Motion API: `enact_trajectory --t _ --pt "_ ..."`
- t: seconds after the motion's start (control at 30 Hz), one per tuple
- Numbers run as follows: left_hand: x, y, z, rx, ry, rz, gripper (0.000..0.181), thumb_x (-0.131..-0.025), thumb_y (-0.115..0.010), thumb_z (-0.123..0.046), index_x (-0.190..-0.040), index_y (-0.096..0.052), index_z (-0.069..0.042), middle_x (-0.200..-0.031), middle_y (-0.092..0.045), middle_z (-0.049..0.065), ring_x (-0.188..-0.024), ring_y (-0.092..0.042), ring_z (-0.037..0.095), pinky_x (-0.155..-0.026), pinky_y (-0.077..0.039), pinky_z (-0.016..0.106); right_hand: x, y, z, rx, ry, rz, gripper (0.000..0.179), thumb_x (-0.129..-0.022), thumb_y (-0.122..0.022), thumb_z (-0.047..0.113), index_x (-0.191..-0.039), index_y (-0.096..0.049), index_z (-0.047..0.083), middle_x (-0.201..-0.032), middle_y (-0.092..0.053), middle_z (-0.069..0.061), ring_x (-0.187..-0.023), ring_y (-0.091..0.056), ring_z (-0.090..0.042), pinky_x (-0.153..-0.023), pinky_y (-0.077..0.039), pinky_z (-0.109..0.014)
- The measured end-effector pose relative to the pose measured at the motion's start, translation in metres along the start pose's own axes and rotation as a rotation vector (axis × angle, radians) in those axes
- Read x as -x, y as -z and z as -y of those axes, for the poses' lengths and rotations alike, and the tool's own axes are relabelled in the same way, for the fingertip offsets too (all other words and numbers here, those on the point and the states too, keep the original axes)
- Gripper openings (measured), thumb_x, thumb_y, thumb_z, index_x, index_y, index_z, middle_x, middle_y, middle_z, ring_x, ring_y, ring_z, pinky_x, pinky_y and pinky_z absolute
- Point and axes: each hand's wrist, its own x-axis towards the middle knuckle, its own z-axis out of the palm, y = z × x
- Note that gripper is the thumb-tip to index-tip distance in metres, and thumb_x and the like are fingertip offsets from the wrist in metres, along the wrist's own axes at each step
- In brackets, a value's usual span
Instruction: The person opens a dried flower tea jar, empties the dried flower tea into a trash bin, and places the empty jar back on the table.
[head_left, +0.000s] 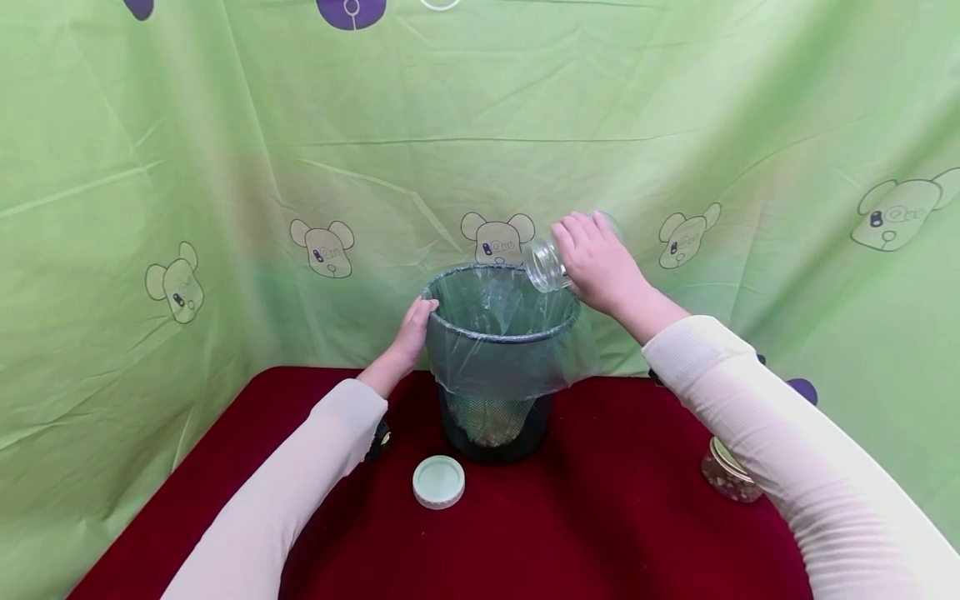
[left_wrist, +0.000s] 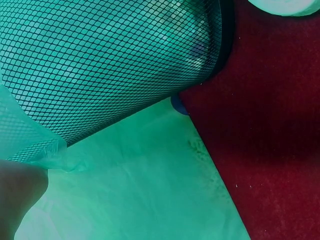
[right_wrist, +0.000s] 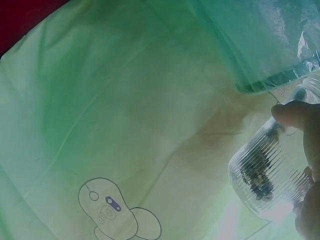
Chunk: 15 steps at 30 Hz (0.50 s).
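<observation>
While the left hand (head_left: 410, 332) holds the bin rim at 9 o'clock, the right hand (head_left: 597, 265) grips a clear, ribbed, cylindrical jar (head_left: 545, 265) above the rim at about 2 o'clock. The jar is tilted, with its mouth toward the opening of the black wire-mesh bin (head_left: 491, 429), which stands upright on the red-covered bench (head_left: 600, 517) with a translucent green plastic liner (head_left: 495, 367) folded over its rim.

Completed: liner fitted; jar uncovered and brought to the bin. A pale, round lid (head_left: 438, 481) rests on the bench at 7 o'clock from the bin.

In progress, by judgement: emptying the jar. The right wrist view shows a dark clump (right_wrist: 257, 175) through the jar wall, so emptying appears incomplete. No falling material is discernible.

Outstanding, by judgement: discharge of this remainder. A squat jar with dark contents (head_left: 729, 477) stands at 4 o'clock, partly hidden by the right sleeve (head_left: 780, 450); whether it is involved cannot be determined.
</observation>
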Motion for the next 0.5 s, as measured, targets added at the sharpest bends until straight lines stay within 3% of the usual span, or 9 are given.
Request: enact_trajectory --t 0.27,0.5 --pt "-0.0004 -0.0002 0.0005 0.000 -0.001 -0.013 0.053 -0.087 -0.041 -0.028 -0.126 -0.044 0.008 -0.126 -0.046 0.026 -0.116 -0.042 0.035 -0.096 -0.033 0.035 0.0011 -0.0014 0.0018 0.030 0.031 -0.008 0.055 -0.076 -0.056 -0.007 -0.128 -0.041 -0.014 -0.125 -0.048 -0.031 -0.122 -0.041 -0.046 -0.106 -0.028 -0.057" --pt "0.0004 0.0001 0.0006 -0.011 0.002 -0.010 0.055 -0.089 -0.040 -0.026 -0.132 -0.043 0.009 -0.131 -0.045 0.026 -0.120 -0.040 0.034 -0.101 -0.031 0.037 0.0039 -0.0026 0.0046 0.040 0.039 0.025 0.061 -0.074 -0.063 -0.007 -0.130 -0.041 -0.013 -0.128 -0.047 -0.030 -0.125 -0.040 -0.045 -0.108 -0.027 -0.056"
